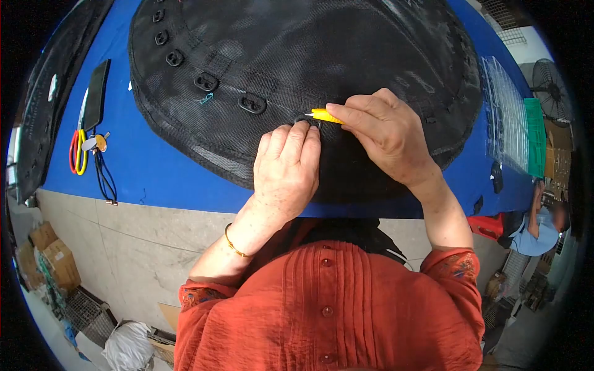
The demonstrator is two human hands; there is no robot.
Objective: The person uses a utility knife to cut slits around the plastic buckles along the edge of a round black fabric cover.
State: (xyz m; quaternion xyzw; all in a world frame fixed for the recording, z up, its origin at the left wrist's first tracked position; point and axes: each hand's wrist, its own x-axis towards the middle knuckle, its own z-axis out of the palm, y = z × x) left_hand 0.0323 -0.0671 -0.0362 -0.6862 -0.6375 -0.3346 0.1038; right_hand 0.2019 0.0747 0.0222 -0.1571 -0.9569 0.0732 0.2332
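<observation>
A round black mesh piece lies on the blue table, with a curved row of black oval plastic clips along its near left side. My left hand is closed, its fingertips gripping a black plastic clip near the mesh's front edge; the fingers partly cover it. In my right hand is a small yellow-handled tool, pinched between thumb and fingers. Its thin pale tip points left and meets the clip beside my left fingertips. Most of the handle is hidden in the hand.
Scissors with red and yellow handles lie on the blue table at left, beside a dark case with a cord. Clear plastic trays and a green basket stand at right. Another person is at far right.
</observation>
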